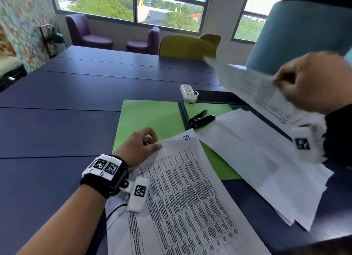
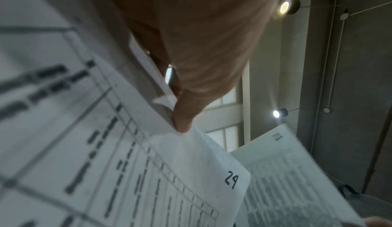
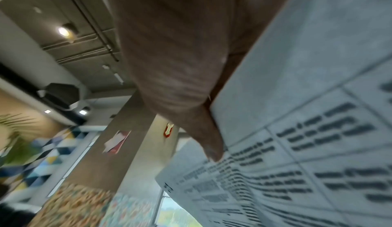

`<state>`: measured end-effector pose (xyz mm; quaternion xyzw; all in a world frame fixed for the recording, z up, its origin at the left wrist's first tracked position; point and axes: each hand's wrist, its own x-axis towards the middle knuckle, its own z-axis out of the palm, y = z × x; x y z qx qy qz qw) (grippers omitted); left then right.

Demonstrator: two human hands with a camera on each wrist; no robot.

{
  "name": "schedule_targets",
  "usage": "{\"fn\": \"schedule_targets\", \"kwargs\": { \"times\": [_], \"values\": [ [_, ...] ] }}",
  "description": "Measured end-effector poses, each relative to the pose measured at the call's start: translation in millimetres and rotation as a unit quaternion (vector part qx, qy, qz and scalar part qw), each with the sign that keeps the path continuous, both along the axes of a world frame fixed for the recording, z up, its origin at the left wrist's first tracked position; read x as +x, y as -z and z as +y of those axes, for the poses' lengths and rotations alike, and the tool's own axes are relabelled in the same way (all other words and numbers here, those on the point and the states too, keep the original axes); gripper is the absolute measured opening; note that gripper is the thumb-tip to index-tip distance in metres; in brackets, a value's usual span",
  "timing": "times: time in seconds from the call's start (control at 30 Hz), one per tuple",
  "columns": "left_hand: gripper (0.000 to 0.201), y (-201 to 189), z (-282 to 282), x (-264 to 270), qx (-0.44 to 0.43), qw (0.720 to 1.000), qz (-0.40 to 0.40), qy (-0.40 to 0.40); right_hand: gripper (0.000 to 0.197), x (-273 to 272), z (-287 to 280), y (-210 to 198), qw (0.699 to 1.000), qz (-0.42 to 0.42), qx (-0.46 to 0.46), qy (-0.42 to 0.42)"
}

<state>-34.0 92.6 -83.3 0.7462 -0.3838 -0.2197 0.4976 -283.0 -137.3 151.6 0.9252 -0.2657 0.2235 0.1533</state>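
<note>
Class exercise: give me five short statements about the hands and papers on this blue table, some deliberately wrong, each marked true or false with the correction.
1. The right hand holds a printed sheet raised above the table. True.
2. The flat sheet whose corner the left hand pinches is marked 42. False: it is marked 29.
3. The folder open on the table is red. False: it is green.
4. A white power strip lies on the table beyond the folder. True.
5. Both hands grip the same sheet. False: each holds its own.
</note>
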Motion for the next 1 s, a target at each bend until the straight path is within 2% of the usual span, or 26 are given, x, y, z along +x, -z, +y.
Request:
{"fn": "schedule_targets", "kwargs": {
  "times": [0.07, 0.2, 0.27, 0.37, 0.7, 0.77, 0.83, 0.87, 0.9, 1.0],
  "values": [
    [0.011, 2.2, 0.2, 0.6, 0.012, 1.0, -0.011, 0.0, 0.01, 6.5, 16.5, 32.0, 0.996, 0.081, -0.018, 0.028],
    [0.015, 3.7, 0.5, -0.3, 0.024, 0.999, -0.023, 0.001, 0.014, 4.1, 27.6, 106.4, 0.97, 0.231, -0.011, 0.075],
    [0.015, 4.0, 0.5, 0.0, 0.029, 0.999, -0.029, 0.0, 0.014, -5.6, 33.5, 132.9, 0.958, 0.277, 0.01, 0.078],
    [0.014, 3.2, 0.6, -0.6, 0.021, 0.999, -0.025, -0.001, 0.016, -13.2, 34.8, 149.4, 0.947, 0.308, 0.024, 0.089],
    [0.014, 5.9, 0.0, -0.7, 0.014, 1.0, -0.023, -0.009, 0.011, 0.2, 14.3, 157.0, 0.942, 0.307, 0.07, 0.113],
    [0.02, 4.8, 0.1, -1.5, 0.024, 0.999, -0.018, -0.013, 0.032, -1.0, 8.4, 163.2, 0.938, 0.31, 0.102, 0.114],
    [0.047, 3.6, -0.4, -2.7, 0.017, 1.0, 0.005, -0.016, 0.059, -2.4, 5.2, 168.5, 0.932, 0.31, 0.144, 0.118],
    [0.057, 3.2, -0.9, -2.9, 0.011, 1.0, 0.02, -0.019, 0.066, -2.7, 5.6, 169.1, 0.935, 0.295, 0.162, 0.112],
    [0.06, 2.0, -0.9, -3.2, 0.007, 0.999, 0.03, -0.02, 0.067, -2.5, 6.9, 169.1, 0.94, 0.275, 0.174, 0.1],
    [0.055, 2.2, 0.1, -3.2, 0.017, 0.999, 0.034, -0.013, 0.047, 3.1, 19.0, 166.0, 0.956, 0.198, 0.21, 0.05]
  ]
}}
